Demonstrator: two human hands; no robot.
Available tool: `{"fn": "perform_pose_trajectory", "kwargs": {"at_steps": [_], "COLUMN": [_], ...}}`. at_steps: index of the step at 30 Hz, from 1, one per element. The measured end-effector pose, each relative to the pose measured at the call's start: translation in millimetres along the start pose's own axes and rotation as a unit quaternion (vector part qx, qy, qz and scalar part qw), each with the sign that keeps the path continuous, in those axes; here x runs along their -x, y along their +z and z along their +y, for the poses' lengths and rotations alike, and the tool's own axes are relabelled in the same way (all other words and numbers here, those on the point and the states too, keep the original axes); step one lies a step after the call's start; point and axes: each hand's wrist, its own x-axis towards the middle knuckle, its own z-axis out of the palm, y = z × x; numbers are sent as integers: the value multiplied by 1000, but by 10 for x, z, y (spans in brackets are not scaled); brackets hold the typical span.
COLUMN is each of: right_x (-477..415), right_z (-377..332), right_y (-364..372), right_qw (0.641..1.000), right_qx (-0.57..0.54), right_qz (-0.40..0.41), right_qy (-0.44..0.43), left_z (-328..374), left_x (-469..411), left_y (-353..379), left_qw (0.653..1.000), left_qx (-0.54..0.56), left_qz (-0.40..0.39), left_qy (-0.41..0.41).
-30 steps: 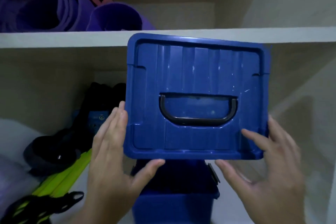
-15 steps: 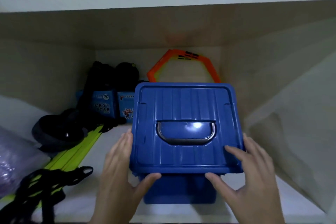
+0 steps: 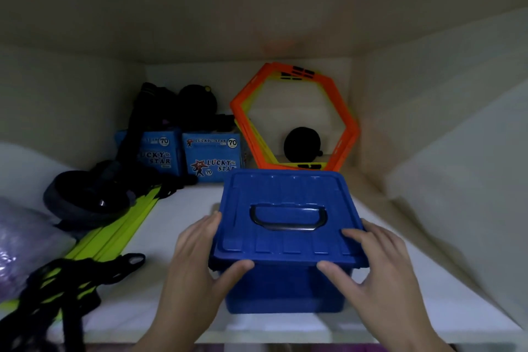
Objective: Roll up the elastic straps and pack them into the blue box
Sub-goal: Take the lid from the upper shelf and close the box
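The blue box (image 3: 285, 291) stands on the white shelf (image 3: 177, 214) near its front edge. Its blue lid (image 3: 285, 197), with a dark folded-down handle (image 3: 288, 221), lies on top of it. My left hand (image 3: 194, 263) grips the lid's left front corner, thumb against the front rim. At the right front corner my right hand (image 3: 380, 268) pinches the lid, fingers on top and thumb at the front rim. Whatever is inside the box is hidden. Dark coiled bands (image 3: 83, 197) lie at the left of the shelf.
Orange hexagon rings (image 3: 294, 117) lean on the back wall behind the box, with a black round object (image 3: 303, 146) inside them. Two blue Lucky Star cartons (image 3: 213, 160) stand at the back left. A yellow-green ladder with black straps (image 3: 114, 231) runs along the left.
The lid, held up and tilted toward me a second ago, has come down flat onto the box. Both hands stayed on its front corners, and my view dropped into the shelf.
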Motion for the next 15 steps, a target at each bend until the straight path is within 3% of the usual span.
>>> {"fn": "perform_pose_trajectory", "kwargs": {"at_steps": [6,15], "right_x": [-78,-71], "right_z": [4,54], "right_y": [17,43], "right_qw": [999,998], "right_qx": [11,27], "right_qz": [-31,-47], "right_qy": [-2,-10], "left_z": [-78,-161], "left_x": [-32,4], "left_y": [41,101], "left_qw": [999,998], "left_qx": [-8,-28], "left_qz": [-9,-22], "left_qy": [-53,-49]}}
